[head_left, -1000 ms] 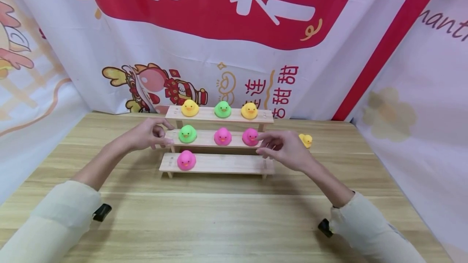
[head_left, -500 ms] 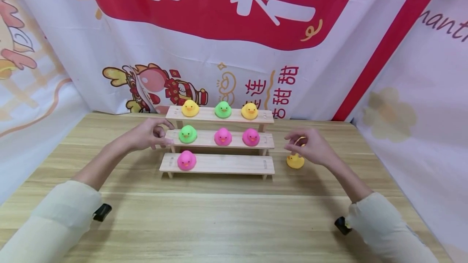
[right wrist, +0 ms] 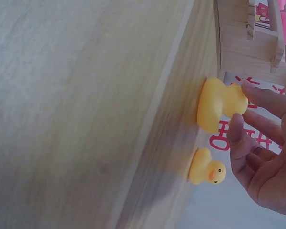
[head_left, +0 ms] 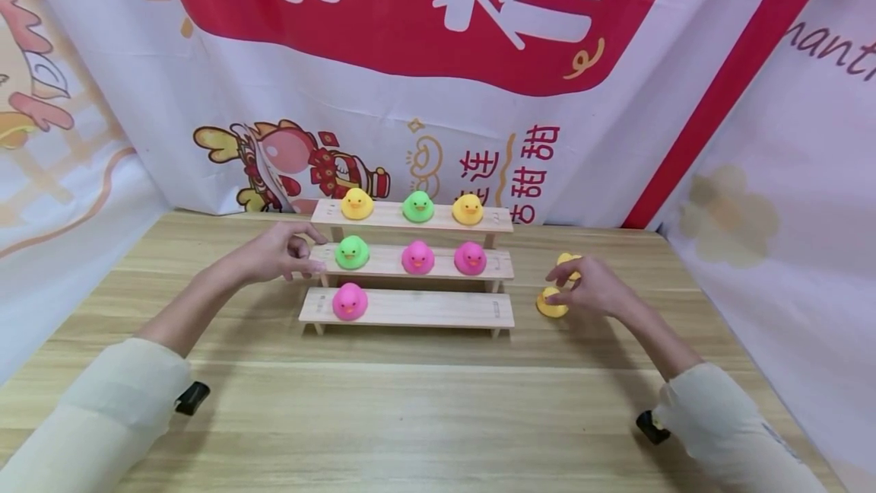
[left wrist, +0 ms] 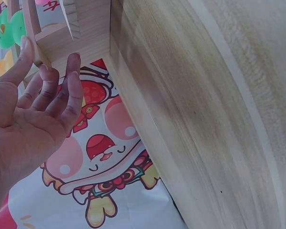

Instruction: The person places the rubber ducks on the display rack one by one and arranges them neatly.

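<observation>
My left hand (head_left: 280, 251) grips the left end of the middle tier of a three-step wooden stand (head_left: 424, 306); the left wrist view shows thumb and curled finger at the plank's end, beside a green rubber duck (left wrist: 12, 33). On the table right of the stand, my right hand (head_left: 594, 287) has its fingertips on both sides of the head of a yellow rubber duck (right wrist: 212, 102), which sits upright on the table. Behind it is another yellow rubber duck (right wrist: 206, 167), partly hidden by the hand in the head view.
On the top tier sit yellow, green (head_left: 418, 206) and yellow ducks. The middle tier bears a green duck and two pink ducks (head_left: 417, 257). One pink duck (head_left: 350, 301) sits at the left of the bottom tier. A printed cloth (head_left: 342, 82) hangs close behind the stand.
My right hand has moved right from the stand's right end, then down to the nearer yellow duck, and its fingers now touch the duck's head. My left hand stays in place.
</observation>
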A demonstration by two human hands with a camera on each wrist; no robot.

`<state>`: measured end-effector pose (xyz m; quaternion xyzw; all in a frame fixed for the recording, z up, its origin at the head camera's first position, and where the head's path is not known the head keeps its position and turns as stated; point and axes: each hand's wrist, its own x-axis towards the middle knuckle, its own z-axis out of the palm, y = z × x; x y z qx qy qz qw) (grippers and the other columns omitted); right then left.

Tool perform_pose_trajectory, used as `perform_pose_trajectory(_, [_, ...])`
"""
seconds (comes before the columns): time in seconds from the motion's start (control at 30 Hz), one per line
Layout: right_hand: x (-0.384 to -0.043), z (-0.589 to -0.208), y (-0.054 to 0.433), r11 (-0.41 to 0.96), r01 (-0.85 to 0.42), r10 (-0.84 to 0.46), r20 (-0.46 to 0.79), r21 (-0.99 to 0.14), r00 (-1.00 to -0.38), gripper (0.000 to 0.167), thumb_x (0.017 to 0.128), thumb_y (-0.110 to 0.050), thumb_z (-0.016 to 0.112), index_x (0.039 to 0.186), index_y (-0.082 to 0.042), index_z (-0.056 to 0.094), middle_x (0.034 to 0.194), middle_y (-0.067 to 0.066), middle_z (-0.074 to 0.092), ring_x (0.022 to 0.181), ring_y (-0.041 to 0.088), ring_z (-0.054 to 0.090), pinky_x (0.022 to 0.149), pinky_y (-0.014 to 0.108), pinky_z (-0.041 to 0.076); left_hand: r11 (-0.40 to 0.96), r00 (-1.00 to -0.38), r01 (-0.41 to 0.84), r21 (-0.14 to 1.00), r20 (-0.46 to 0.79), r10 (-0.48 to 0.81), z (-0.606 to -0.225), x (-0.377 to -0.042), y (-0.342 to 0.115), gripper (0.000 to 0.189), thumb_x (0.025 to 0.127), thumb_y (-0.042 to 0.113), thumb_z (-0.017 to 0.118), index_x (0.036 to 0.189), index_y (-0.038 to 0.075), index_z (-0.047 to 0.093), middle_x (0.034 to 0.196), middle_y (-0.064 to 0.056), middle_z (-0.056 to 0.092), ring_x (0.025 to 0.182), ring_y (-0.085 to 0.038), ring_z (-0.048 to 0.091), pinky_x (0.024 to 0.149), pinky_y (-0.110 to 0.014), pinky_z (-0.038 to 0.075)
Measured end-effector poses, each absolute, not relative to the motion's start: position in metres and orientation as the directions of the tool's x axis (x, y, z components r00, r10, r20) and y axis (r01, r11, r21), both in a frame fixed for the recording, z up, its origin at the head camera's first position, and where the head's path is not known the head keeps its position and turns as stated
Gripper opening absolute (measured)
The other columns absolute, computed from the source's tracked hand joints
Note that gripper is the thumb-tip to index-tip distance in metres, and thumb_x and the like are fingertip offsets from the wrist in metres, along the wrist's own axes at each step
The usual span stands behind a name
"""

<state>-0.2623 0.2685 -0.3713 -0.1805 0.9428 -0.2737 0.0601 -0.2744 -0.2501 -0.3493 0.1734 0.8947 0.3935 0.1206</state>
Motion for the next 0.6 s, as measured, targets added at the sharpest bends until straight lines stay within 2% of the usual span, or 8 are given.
perform_pose_trajectory(0.17, [-0.2647, -0.3743, 0.269, 0.795, -0.265, -0.358, -0.071, -0.545, -0.931, 0.03, 0.083, -0.014, 0.088, 0.106, 0.002, 0.076, 0.097, 0.013, 0.071, 0.092, 0.031, 0.062, 0.068, 0.03, 0.055, 0.625, -0.912, 0.213, 0.751, -0.076, 0.403, -0.3481, -0.2735, -0.2499, 0.045, 0.092, 0.007, 0.079, 0.127, -0.01, 0.056, 0.074, -0.005, 0.058, 0.075, -0.026, 0.068, 0.059, -0.035, 0.059])
perform_pose_trajectory(0.33, [-0.2655, -0.376, 0.2696, 0.79, -0.282, -0.373, -0.061, -0.545, -0.926, 0.021, 0.084, -0.01, 0.086, 0.101, 0.001, 0.077, 0.094, 0.011, 0.069, 0.088, 0.026, 0.061, 0.068, 0.029, 0.055, 0.621, -0.915, 0.211, 0.755, -0.072, 0.398, -0.3485, -0.2737, -0.2501, 0.044, 0.091, 0.006, 0.079, 0.126, -0.01, 0.057, 0.074, -0.005, 0.057, 0.071, -0.026, 0.061, 0.059, -0.034, 0.059])
perform_pose_trajectory(0.6, [-0.2607, -0.3675, 0.2644, 0.786, -0.258, -0.348, -0.056, -0.561, -0.936, 0.024, 0.085, -0.009, 0.085, 0.105, 0.002, 0.076, 0.097, 0.011, 0.071, 0.082, 0.023, 0.063, 0.07, 0.028, 0.059, 0.623, -0.911, 0.222, 0.75, -0.069, 0.407, -0.3502, -0.2744, -0.2505, 0.047, 0.092, 0.008, 0.079, 0.128, -0.011, 0.056, 0.074, -0.005, 0.057, 0.07, -0.022, 0.06, 0.058, -0.034, 0.059])
